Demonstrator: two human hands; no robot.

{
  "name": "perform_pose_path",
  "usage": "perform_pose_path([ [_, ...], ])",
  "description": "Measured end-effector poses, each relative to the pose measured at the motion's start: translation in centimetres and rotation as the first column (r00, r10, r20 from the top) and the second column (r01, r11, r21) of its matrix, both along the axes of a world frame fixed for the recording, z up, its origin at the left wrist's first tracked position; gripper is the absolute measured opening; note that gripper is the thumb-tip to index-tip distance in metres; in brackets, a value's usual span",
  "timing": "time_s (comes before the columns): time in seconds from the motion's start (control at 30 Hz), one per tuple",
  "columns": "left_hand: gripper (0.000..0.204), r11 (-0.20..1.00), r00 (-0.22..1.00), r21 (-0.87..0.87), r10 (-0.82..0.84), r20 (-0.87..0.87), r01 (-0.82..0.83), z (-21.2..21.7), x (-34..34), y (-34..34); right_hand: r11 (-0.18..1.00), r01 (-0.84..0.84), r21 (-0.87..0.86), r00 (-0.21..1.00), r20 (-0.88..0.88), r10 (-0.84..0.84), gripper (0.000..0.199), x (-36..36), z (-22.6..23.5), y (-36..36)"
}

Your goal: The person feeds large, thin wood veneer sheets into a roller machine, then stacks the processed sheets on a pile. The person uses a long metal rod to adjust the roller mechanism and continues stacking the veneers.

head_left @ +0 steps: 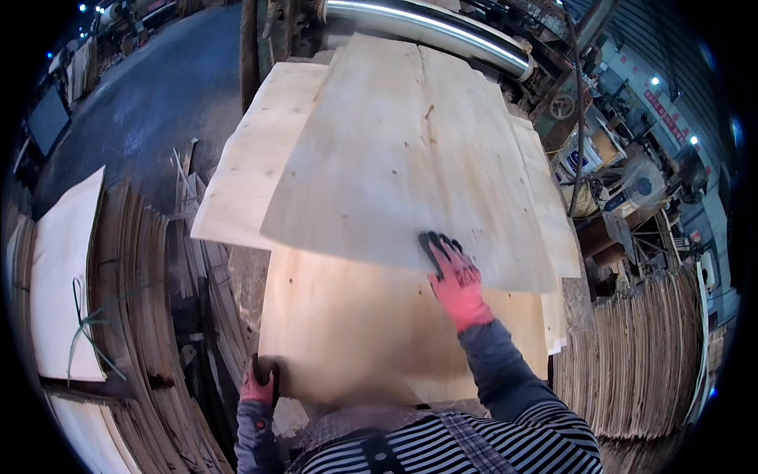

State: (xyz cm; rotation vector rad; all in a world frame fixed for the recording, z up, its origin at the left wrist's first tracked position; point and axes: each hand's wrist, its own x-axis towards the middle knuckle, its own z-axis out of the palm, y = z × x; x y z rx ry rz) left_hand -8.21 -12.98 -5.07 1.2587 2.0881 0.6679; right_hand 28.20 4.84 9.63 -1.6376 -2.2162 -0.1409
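Currently: veneer sheets, stacked, two hands on.
My right hand (455,280) presses flat, fingers spread, on top sheet (403,150); left hand (259,385) pinches lower sheet (355,332) edge.

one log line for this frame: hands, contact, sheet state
left hand: grips lower veneer sheet edge | right hand: flat on top veneer sheet near edge | top sheet overlaps lower | steel roller behind

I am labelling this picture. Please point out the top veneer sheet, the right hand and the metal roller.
top veneer sheet (395,150): head view, middle of its pale face.
right hand (454,276): head view, back of the red glove.
metal roller (442,31): head view, shiny upper side.
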Motion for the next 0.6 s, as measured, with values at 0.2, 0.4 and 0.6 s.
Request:
perform_pose_path([
  [0.2,0.05,0.988,0.958,0.071,-0.152,0.242,0.138,5.3,-1.0,1.5,0.986,0.004,0.169,0.999,-0.036,0.002,0.057,2.3,-3.1,17.6],
  [0.4,0.047,0.981,0.695,0.007,-0.141,0.705,0.192,11.6,0.0,3.0,0.997,0.023,0.079,0.996,0.087,-0.029,0.07,-2.5,-2.8,14.1],
  [0.6,0.053,0.986,0.436,0.028,-0.099,0.894,0.167,13.4,0.0,1.6,0.765,-0.455,-0.455,0.866,-0.023,0.5,0.076,-4.5,-1.3,-10.0],
])
